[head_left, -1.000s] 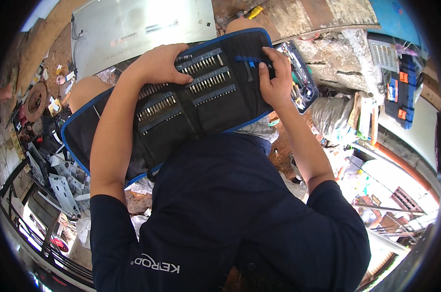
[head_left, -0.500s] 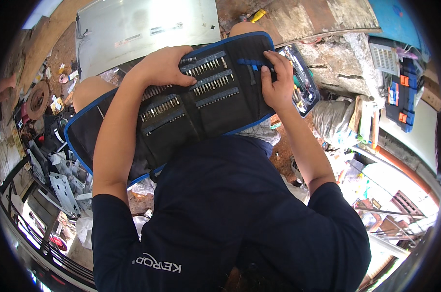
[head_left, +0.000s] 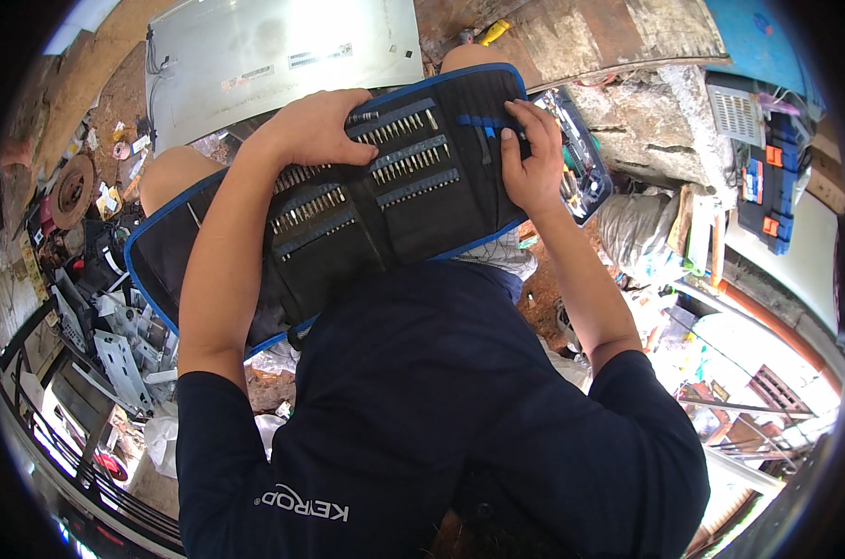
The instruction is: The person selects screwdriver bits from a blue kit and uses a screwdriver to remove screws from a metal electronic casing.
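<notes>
- Metal panel [head_left: 283, 56]: pale, flat, glossy with glare, beyond the roll.
- Bit roll [head_left: 325, 270]: unrolled across the knees [head_left: 182, 177], black fabric, blue-bound edge, rounded corners. Barely shifted over last half-second; reads as a steady hold, bits staying in their slots.
- Left hand [head_left: 320, 126]: over roll's upper edge, thumb by the bit rows, well apart from right hand. Clamping: can't tell.
- Right hand [head_left: 534, 158]: at roll's right end, thumb and fingertips parted; any grip behind hidden.
- Blue strap [head_left: 478, 120]: narrow, beside right hand.
- Bits [head_left: 410, 166]: slim, shiny metal, parallel rows.
</notes>
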`<control>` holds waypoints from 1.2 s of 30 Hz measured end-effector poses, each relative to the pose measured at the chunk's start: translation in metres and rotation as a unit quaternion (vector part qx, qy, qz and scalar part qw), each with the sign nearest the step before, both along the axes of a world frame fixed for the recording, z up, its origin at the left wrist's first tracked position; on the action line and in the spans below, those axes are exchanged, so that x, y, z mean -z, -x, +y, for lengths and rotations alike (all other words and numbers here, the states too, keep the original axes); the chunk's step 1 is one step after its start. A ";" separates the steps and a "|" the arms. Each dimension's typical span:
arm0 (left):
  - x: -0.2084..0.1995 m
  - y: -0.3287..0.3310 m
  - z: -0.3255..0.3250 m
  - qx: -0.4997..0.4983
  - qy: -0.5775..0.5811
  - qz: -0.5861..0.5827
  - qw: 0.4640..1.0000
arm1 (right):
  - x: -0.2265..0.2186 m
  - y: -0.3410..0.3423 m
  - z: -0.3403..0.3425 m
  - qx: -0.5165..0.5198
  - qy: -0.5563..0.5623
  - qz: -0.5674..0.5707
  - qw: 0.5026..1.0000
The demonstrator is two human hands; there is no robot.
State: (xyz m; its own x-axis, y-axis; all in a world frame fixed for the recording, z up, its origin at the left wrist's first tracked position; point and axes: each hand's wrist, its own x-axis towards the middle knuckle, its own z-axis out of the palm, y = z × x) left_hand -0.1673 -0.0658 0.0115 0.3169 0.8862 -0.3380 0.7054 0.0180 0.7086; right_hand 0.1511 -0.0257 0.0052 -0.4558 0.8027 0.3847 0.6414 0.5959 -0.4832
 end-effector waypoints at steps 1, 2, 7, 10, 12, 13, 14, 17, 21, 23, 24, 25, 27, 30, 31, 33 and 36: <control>0.001 0.000 0.000 0.000 -0.004 -0.001 1.000 | 0.000 0.000 0.000 0.001 0.002 -0.002 1.000; 0.002 0.001 -0.001 0.000 -0.007 -0.003 1.000 | -0.001 0.000 -0.001 0.003 0.004 -0.004 1.000; -0.001 0.000 0.000 0.000 -0.001 -0.004 1.000 | 0.000 -0.001 -0.001 0.002 0.005 -0.012 1.000; 0.001 0.000 -0.001 -0.002 -0.006 -0.005 1.000 | 0.000 0.000 -0.001 0.004 0.009 -0.011 1.000; 0.001 0.000 -0.002 -0.002 -0.008 -0.005 1.000 | -0.001 0.000 -0.001 0.004 0.009 -0.011 1.000; 0.001 0.000 -0.001 -0.001 -0.004 -0.004 1.000 | 0.000 0.000 -0.001 0.003 0.008 -0.010 1.000; 0.000 0.000 -0.001 -0.001 -0.001 -0.004 1.000 | 0.000 -0.001 -0.001 0.001 0.008 -0.009 1.000; -0.002 0.000 -0.001 0.001 0.005 -0.007 1.000 | -0.008 0.002 -0.003 -0.008 -0.002 -0.019 1.000; -0.004 -0.001 -0.001 0.000 0.003 -0.012 1.000 | -0.058 0.012 -0.027 -0.178 -0.009 -0.100 0.979; 0.003 0.002 -0.003 0.001 -0.021 -0.022 1.000 | -0.059 0.017 -0.057 -0.211 0.030 -0.197 0.957; 0.003 0.001 -0.003 0.005 -0.017 -0.020 1.000 | -0.060 0.017 -0.070 -0.226 0.049 -0.247 0.941; 0.001 0.003 -0.004 0.005 -0.015 -0.017 1.000 | -0.060 0.014 -0.077 -0.221 0.063 -0.251 0.940; 0.002 0.002 -0.008 -0.002 -0.041 0.005 0.999 | -0.059 0.007 -0.086 -0.210 0.090 -0.258 0.939; 0.003 0.000 -0.006 0.000 -0.035 -0.001 0.999 | -0.060 0.005 -0.089 -0.185 0.194 -0.195 0.944; 0.004 0.001 -0.006 0.003 -0.035 -0.005 0.999 | -0.060 0.005 -0.089 -0.182 0.198 -0.178 0.947; 0.005 0.002 -0.006 0.009 -0.035 -0.012 0.999 | -0.060 0.003 -0.090 -0.176 0.205 -0.144 0.952; 0.000 0.002 -0.006 0.010 -0.012 0.004 1.000 | -0.064 -0.008 -0.095 -0.106 0.371 -0.008 0.923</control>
